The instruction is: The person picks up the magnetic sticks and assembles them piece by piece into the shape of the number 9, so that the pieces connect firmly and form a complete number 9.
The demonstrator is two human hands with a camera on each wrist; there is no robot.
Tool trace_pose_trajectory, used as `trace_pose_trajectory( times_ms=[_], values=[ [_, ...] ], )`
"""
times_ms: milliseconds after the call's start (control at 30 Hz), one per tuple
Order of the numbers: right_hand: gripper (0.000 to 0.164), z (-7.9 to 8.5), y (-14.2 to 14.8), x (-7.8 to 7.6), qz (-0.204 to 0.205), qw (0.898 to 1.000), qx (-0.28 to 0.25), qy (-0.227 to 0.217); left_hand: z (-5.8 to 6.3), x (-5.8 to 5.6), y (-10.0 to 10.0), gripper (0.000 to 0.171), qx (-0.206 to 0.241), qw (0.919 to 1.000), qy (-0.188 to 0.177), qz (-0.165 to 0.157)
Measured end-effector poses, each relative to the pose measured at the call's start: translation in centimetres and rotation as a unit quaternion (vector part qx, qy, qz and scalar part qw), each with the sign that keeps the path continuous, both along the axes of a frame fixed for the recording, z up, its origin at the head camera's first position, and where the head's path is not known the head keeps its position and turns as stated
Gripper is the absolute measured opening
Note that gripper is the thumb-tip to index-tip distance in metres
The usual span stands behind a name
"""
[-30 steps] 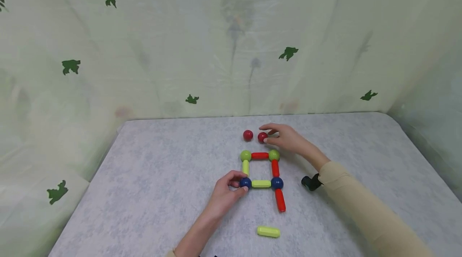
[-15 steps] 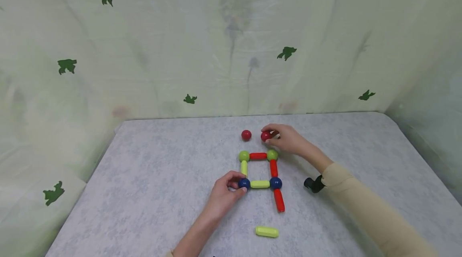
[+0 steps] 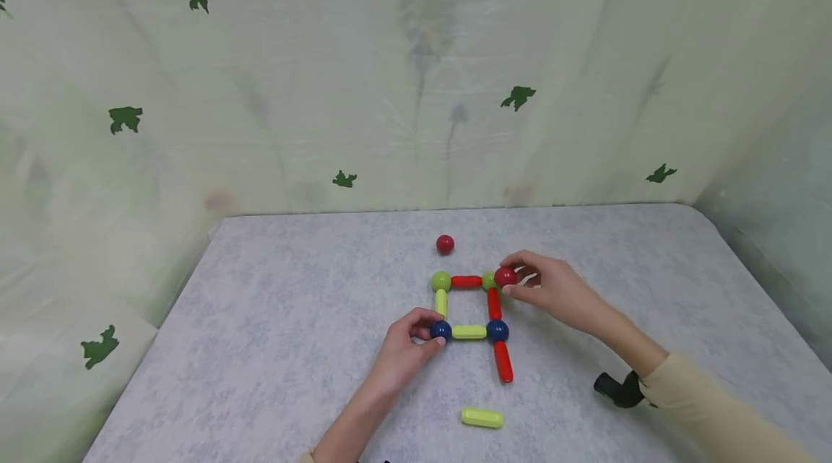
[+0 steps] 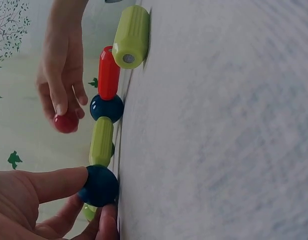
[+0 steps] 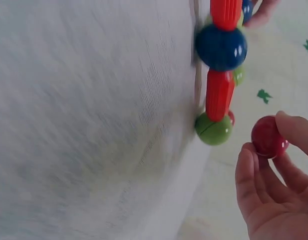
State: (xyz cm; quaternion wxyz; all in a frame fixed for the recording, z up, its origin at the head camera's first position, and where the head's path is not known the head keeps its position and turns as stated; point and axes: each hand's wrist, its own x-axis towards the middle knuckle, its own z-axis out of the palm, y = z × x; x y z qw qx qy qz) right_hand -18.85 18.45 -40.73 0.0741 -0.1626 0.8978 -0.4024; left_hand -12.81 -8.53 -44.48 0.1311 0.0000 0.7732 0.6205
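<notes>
My left hand (image 3: 406,346) pinches the near-left blue ball (image 3: 440,331) of a square of balls and rods lying on the table. Two green balls, one being the far-left green ball (image 3: 441,281), form its far corners, and a second blue ball (image 3: 497,331) the near-right one. A red rod (image 3: 466,281) and another red rod (image 3: 494,304) make two sides; yellow-green rods (image 3: 469,332) make the others. From the near-right ball a third red rod (image 3: 503,362) sticks out toward me. In my right hand (image 3: 552,290), a red ball (image 5: 269,136) is pinched, raised off the table near the far-right green ball (image 5: 213,129).
Another red ball (image 3: 445,245) lies beyond the square. A loose yellow-green rod (image 3: 482,417) rests on the grey table (image 3: 292,318) nearer me. A black wrist device (image 3: 620,389) shows at the right sleeve. Behind the table hangs a pale curtain (image 3: 273,87) with leaf patterns.
My right hand has picked up the red ball from beyond the square and brought it toward me and right, beside the far-right green ball. The left hand stays on the blue ball.
</notes>
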Motion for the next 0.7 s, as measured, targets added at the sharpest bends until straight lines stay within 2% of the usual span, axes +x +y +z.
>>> trace_pose_trajectory(
  times_ms=[133,367,567,700],
  values=[
    [0.035,0.0,0.6,3.0,-0.009,1.000,-0.014,-0.026,0.1,0.0,0.1,0.033,-0.011,0.9999,0.000,0.000],
    [0.035,-0.5,1.6,7.4,-0.002,0.991,-0.050,-0.123,0.3,-0.1,0.0,0.031,-0.019,0.9998,0.001,-0.001],
    [0.036,-1.0,1.8,9.9,0.029,0.986,-0.056,-0.155,0.3,0.1,0.0,0.032,-0.011,0.9999,-0.003,-0.005],
    [0.036,-1.5,1.4,10.7,0.058,0.982,-0.056,-0.170,0.4,0.1,0.0,0.033,-0.012,0.9999,-0.002,-0.004]
  ],
)
